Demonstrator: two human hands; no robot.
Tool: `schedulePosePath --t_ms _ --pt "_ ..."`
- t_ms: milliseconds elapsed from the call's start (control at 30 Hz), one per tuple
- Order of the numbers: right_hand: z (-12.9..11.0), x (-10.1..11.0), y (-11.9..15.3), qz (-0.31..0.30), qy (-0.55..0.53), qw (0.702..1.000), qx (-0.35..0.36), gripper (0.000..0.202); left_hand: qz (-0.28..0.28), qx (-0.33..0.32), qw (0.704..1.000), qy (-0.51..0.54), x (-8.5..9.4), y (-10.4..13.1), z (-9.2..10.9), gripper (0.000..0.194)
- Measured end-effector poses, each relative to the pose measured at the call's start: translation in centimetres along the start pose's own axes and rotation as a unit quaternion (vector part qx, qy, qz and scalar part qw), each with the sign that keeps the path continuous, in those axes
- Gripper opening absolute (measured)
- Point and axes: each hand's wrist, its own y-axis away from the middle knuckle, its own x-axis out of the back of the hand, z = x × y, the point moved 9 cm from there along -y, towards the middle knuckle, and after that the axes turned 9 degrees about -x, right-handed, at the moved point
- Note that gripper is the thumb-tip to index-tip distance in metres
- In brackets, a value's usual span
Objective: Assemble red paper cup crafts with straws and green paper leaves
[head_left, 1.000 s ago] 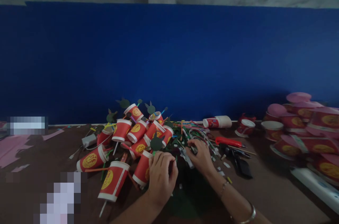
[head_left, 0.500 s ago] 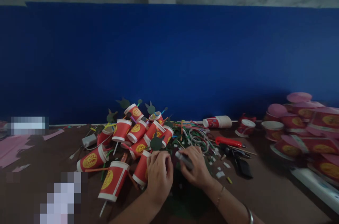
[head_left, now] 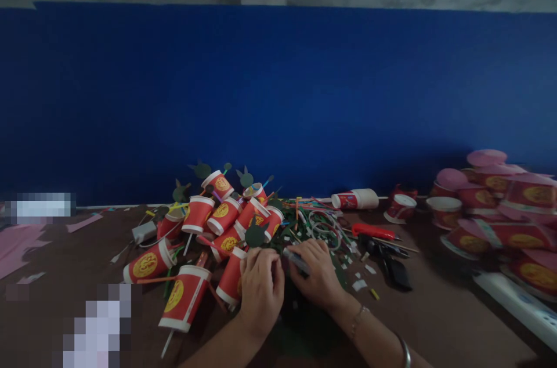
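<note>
My left hand point(head_left: 262, 289) is closed, its fingertips drawn together beside a red paper cup point(head_left: 229, 276). Whatever it may pinch is hidden behind the fingers. To its right, my right hand point(head_left: 319, 275) grips a short grey marker-like stick point(head_left: 298, 260), whose end points toward the left hand without clearly touching it. Dark green paper point(head_left: 307, 327) lies below both hands. Just beyond the left hand rests a dark green cutout with two pointed ears point(head_left: 256, 234). Several red cups with yellow emblems, some with straws or strips stuck through them, are heaped to the left.
Green scraps and coiled rings point(head_left: 324, 228) lie ahead. Rightward are a red-handled cutter point(head_left: 376, 232), a black-handled tool point(head_left: 397, 269), tipped white-and-red cups point(head_left: 354, 199), a pile of pink-topped cups point(head_left: 526, 194) and a power strip point(head_left: 517, 304). A blue panel point(head_left: 278, 101) stands behind.
My right hand has shifted slightly left with the grey stick, bringing it nearer my left hand. The left hand stays almost still, and the whole view has drifted a little.
</note>
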Motion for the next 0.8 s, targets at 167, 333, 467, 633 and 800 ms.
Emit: schedulePosePath --t_ms 167,333,467,633,800 --pt "-0.7 -0.3 0.1 -0.023 -0.006 0.999 0.037 0.021 -0.005 0.007 1.000 0.002 -0.2 0.1 -0.1 0.012" --pt "1.3 -0.8 -0.1 -0.006 0.063 0.998 -0.025 0.018 -0.007 -0.005 1.000 0.011 0.0 -0.1 0.2 0.013" --pt "3.1 -1.4 -0.1 -0.014 0.126 0.988 -0.085 0.015 -0.013 -0.012 1.000 0.011 0.2 -0.5 0.3 0.012" --pt "3.3 -0.9 -0.1 -0.002 -0.056 0.991 -0.125 0.014 -0.012 -0.030 0.999 -0.004 0.3 -0.6 0.6 0.012" --pt "4.4 -2.4 0.3 -0.052 -0.267 0.929 -0.251 0.033 -0.031 -0.063 0.997 -0.024 0.1 -0.5 1.4 0.016"
